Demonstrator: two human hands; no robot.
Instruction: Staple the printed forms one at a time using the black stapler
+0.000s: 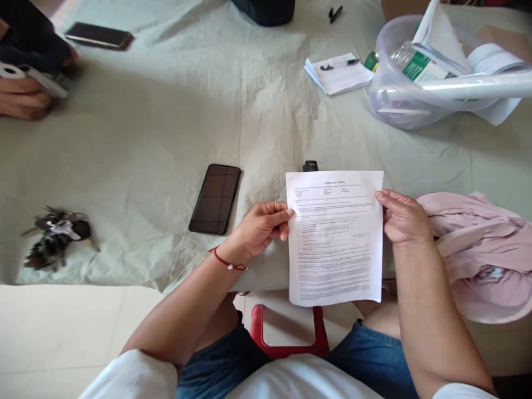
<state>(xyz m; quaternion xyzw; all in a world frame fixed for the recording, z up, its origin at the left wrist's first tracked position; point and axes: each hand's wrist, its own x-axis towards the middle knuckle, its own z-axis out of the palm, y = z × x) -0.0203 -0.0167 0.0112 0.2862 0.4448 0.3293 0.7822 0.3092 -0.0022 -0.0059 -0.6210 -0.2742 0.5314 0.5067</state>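
Note:
I hold a printed white sheet of paper (334, 237) upright in front of me, over the near edge of the cloth-covered table (166, 127). My left hand (261, 227) pinches its left edge; a ring and a red wrist cord show on that hand. My right hand (402, 217) grips the right edge near the top. A small black object (310, 165) peeks out just behind the paper's top edge. A black phone (215, 198) lies face up on the cloth, left of my left hand.
A bunch of keys (56, 237) lies at the near left. Another person's hands (25, 97) hold a white device at far left, beside a second phone (98, 35). A notepad with pen (338, 72), a clear tub of papers (415, 83) and a pink garment (482, 249) sit right.

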